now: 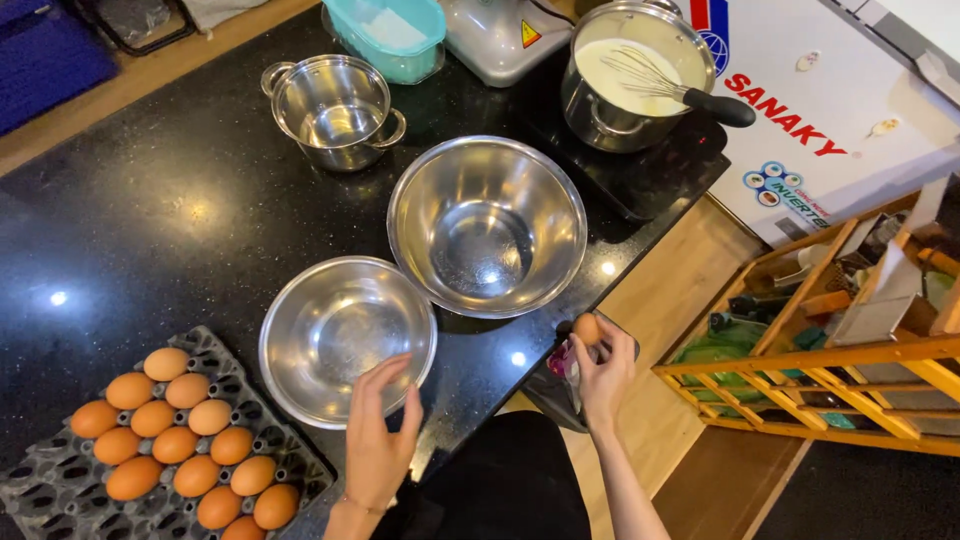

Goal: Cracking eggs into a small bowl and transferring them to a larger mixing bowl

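The right hand (pixel 603 372) holds a brown egg (pixel 588 329) off the counter's (pixel 150 230) edge. The left hand (pixel 380 435) is open, fingers loose, by the near bowl (pixel 345 340).

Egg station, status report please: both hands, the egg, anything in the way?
Left hand open, empty, at the smaller steel bowl rim. Right hand fingers hold one brown egg past the counter edge. Egg tray at left, nothing blocking.

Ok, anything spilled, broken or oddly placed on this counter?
Nothing spilled or broken. One small oddity: the right hand holds an egg out past the counter edge, above a dark bin, not over either steel bowl. The left hand is empty at the smaller bowl's rim. The egg tray sits tidy.
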